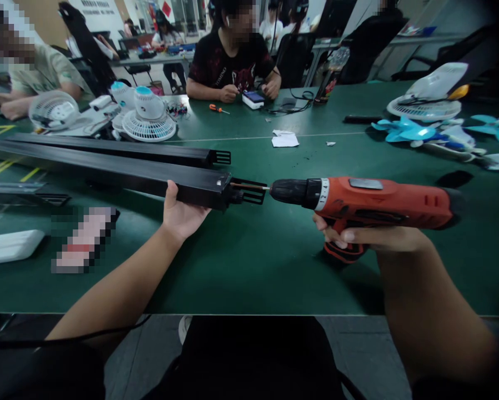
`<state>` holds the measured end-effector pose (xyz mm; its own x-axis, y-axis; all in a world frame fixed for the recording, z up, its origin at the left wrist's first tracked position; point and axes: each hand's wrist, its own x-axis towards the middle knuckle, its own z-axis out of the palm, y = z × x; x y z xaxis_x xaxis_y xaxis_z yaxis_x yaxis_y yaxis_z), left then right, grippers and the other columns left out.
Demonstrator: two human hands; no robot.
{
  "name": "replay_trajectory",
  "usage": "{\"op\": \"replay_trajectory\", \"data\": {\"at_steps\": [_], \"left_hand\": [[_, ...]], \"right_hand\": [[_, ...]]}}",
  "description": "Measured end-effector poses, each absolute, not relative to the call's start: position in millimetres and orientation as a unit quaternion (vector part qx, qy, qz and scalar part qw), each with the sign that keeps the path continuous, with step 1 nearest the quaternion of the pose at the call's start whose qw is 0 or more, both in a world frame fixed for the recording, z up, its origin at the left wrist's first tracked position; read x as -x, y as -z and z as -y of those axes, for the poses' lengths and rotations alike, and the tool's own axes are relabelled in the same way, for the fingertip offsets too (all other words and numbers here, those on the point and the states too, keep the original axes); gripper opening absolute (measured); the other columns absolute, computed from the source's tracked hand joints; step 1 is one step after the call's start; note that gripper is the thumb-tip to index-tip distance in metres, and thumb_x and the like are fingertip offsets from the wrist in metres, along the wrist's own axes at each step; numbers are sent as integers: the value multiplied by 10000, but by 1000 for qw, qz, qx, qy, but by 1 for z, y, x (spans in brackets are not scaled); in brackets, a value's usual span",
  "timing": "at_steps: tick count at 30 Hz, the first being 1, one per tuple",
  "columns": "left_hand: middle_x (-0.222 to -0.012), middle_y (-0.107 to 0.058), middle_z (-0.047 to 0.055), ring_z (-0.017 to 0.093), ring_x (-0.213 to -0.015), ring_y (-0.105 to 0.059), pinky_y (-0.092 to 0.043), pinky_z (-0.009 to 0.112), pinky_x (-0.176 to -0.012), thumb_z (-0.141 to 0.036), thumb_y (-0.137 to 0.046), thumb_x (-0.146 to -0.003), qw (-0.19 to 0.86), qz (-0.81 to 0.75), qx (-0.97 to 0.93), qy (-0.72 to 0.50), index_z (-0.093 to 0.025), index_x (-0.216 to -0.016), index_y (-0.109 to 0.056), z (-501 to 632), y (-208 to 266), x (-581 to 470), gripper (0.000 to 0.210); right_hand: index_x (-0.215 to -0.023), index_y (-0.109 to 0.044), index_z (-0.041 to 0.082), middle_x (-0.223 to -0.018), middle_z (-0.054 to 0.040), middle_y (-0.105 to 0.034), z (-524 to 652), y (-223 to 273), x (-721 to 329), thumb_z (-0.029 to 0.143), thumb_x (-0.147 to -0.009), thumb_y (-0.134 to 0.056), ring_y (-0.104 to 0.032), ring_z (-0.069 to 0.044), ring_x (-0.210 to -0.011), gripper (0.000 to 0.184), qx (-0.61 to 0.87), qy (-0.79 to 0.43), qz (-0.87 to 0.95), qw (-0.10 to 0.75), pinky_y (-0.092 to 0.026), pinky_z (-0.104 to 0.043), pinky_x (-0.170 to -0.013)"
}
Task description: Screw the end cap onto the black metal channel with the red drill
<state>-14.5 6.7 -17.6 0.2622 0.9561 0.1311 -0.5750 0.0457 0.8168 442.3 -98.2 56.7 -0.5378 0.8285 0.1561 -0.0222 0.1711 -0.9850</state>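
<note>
My left hand [183, 215] is wrapped around the near end of a long black rectangular bar [120, 171], thumb on its front side and fingers underneath. From the bar's end sticks out a slotted black bracket [254, 191]. In my right hand [374, 238] is a red and black cordless drill [383, 201], held by its grip and lying level. Its thin bit [249, 186] points left and reaches to the end of the bar, beside the bracket. Whether the bit touches a screw there I cannot tell. Behind lies a second black bar [149, 149] with a similar bracket.
A phone-like object [85, 240] and a white curved part [14, 247] lie at left. White fan parts [149, 122] stand at back left; blue fan blades [408, 130] lie at right. Across the green table [249, 278] sits a person [233, 61], near an orange screwdriver [216, 108].
</note>
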Motion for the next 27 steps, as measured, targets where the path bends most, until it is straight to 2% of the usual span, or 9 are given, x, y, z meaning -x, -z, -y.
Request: {"op": "replay_trajectory", "data": {"at_steps": [5,9,13,18,25,27], "left_hand": [[-1820,-802,174,564,-1965,-462,-674,678,-1445,-1063,-822,-1021,688,-238,-413,-548,-261,-1713,-779,-9,19,17,1060],[-1844,-785,171,576,-1984,-418,-649,676,-1478,-1103,-834,-976,683,-248,-417,-546,-261,-1702,-790,-10,20,18,1113],[-1856,-773,176,588,-1996,-383,-626,690,-1501,-1113,-821,-977,680,-252,-421,-544,-259,-1693,-789,-8,18,17,1115],[-1833,-790,175,591,-1986,-404,-626,690,-1502,-1118,-824,-967,681,-253,-409,-552,-269,-1707,-783,-6,16,13,1126],[-1765,-831,189,578,-1978,-431,-666,684,-1464,-1067,-848,-987,686,-241,-409,-551,-273,-1749,-763,-9,18,14,1104],[-1771,-830,188,575,-1976,-435,-667,675,-1461,-1071,-848,-987,686,-237,-410,-553,-273,-1736,-774,-9,18,15,1097]], "right_hand": [[-1276,-970,254,-1003,-58,-852,99,-60,-439,503,-1056,-1116,-715,-140,-613,363,295,-565,674,373,-687,-254,-558],[-1252,-973,252,-851,-19,-791,98,-61,-439,516,-1071,-1100,-713,-156,-597,344,299,-560,679,368,-674,-254,-553],[-1244,-964,247,-892,-34,-819,97,-60,-440,518,-1063,-1102,-715,-151,-590,354,301,-551,684,371,-646,-249,-528],[-1245,-952,252,-765,2,-742,97,-59,-440,568,-1086,-1076,-702,-177,-576,375,304,-556,684,362,-649,-276,-527],[-1190,-952,244,-846,-35,-779,98,-59,-439,567,-1064,-1094,-662,-159,-576,374,308,-554,680,368,-620,-282,-514],[-1187,-957,245,-926,-55,-813,98,-59,-439,551,-1058,-1098,-664,-148,-588,362,305,-551,681,374,-624,-276,-517]]}}
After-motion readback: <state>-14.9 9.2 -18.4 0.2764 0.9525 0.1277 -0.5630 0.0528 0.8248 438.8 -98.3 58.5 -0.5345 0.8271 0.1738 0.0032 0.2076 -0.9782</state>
